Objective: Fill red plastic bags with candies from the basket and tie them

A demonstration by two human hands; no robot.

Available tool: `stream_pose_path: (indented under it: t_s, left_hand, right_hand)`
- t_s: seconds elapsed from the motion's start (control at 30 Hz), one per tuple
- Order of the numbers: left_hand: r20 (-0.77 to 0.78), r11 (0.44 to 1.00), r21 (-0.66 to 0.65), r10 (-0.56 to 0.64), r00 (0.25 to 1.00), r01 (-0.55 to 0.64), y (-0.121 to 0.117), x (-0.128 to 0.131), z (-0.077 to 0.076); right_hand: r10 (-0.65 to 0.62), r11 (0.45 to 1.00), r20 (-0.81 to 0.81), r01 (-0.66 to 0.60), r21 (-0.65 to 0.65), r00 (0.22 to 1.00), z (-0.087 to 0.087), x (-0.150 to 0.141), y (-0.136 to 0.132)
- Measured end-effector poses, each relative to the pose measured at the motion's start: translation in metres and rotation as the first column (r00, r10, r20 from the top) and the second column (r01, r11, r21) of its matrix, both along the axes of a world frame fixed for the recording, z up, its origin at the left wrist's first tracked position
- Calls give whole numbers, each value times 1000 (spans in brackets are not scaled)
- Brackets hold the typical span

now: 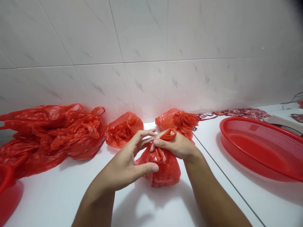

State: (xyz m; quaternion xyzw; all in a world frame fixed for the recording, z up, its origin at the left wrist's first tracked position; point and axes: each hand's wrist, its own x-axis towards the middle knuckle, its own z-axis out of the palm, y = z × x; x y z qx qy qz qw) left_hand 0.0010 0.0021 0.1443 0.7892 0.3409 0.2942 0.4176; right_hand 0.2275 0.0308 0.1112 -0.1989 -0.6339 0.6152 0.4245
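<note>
A filled red plastic bag [167, 171] rests on the white table in front of me, its top gathered and twisted. My right hand [175, 145] is closed on the bag's neck, with a loop of the handle sticking up between thumb and fingers. To the left of the neck, my left hand [134, 157] has its thumb and fingers apart. Its fingertips come close to the right hand's fingers, and its thumb lies in front of the bag. What is inside the bag cannot be made out.
Several bulging red bags [80, 138] are heaped at the left. Two more, a crumpled bag [124, 129] and a folded bag [176, 119], lie along the tiled wall. A red plastic basket [258, 151] stands right, past a seam in the table. A red tub [9, 195] edges in lower left.
</note>
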Motion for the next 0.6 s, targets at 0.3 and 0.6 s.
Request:
stream_pose_path:
  t_s: [0.3,0.6]
  left_hand:
    - [-236,998,-7,52,970,-55,6,16,7]
    - [-239,992,-118,8,971,-38,3,13,12]
  right_hand:
    - [145,987,50,-148,65,988,5,15,1]
    - [-246,853,254,85,516,935,18,33,-10]
